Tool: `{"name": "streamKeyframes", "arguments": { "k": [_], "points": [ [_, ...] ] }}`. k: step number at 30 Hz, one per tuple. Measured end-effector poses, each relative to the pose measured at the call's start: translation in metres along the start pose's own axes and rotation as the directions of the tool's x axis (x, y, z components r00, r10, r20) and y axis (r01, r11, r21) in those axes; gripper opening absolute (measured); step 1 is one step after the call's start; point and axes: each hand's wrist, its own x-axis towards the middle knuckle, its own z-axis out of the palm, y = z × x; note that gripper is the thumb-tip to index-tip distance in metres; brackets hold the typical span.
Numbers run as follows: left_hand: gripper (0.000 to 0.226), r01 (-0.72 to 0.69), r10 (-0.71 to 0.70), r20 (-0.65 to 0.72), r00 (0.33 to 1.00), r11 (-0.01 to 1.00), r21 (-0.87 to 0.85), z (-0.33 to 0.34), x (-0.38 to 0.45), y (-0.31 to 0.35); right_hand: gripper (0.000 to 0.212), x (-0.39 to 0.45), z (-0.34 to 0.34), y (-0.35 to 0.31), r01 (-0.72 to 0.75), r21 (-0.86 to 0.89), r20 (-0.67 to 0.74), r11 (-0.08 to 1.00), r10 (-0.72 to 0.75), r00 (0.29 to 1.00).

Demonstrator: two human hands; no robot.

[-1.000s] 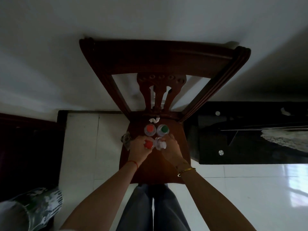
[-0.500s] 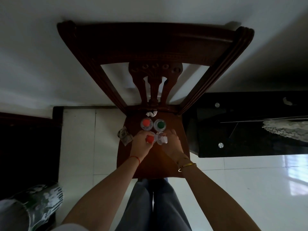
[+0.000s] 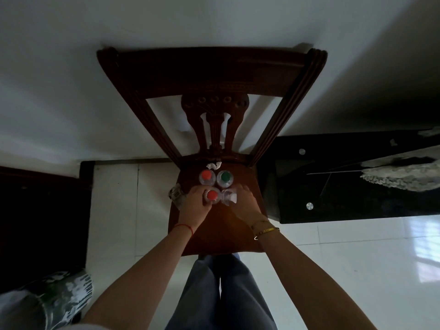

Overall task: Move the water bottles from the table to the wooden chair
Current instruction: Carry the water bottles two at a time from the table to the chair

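Observation:
A dark wooden chair [image 3: 214, 229] stands below me with several clear water bottles upright on its seat, seen from above. At the back stand a red-capped bottle [image 3: 206, 175] and a green-capped bottle [image 3: 225, 176]. In front of them, my left hand [image 3: 195, 208] grips another red-capped bottle [image 3: 212, 194], and my right hand [image 3: 245, 203] grips a white-capped bottle [image 3: 229, 198]. Both held bottles rest on the seat, touching each other.
A crumpled white scrap [image 3: 213, 165] lies at the seat's back edge. A black glass table [image 3: 333, 186] stands right of the chair with a pale cloth [image 3: 400, 178] on it. A dark cabinet [image 3: 42, 210] is at left, a crumpled wrapper [image 3: 177, 195] beside the chair.
The view has shifted slightly; both hands stay closed around the two front bottles on the seat.

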Motion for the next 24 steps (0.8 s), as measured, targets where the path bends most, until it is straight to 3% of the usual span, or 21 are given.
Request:
{"name": "streamKeyframes", "arguments": {
  "k": [7,12,24],
  "points": [
    [0.04,-0.084,0.094,-0.084,0.992,0.99,0.11,-0.052,-0.036,0.029,0.053,-0.048,-0.038,-0.024,0.136,-0.069,-0.135,0.988,-0.145,0.98],
    [0.043,-0.143,0.164,-0.139,0.977,0.979,0.147,-0.084,-0.066,0.048,0.046,-0.093,-0.062,-0.04,0.236,-0.088,-0.242,0.968,-0.251,0.937],
    [0.046,-0.263,0.299,-0.255,0.919,0.95,0.166,-0.131,-0.14,0.078,0.052,-0.174,-0.09,-0.035,0.305,-0.058,-0.373,0.951,-0.304,0.877]
  ]
}}
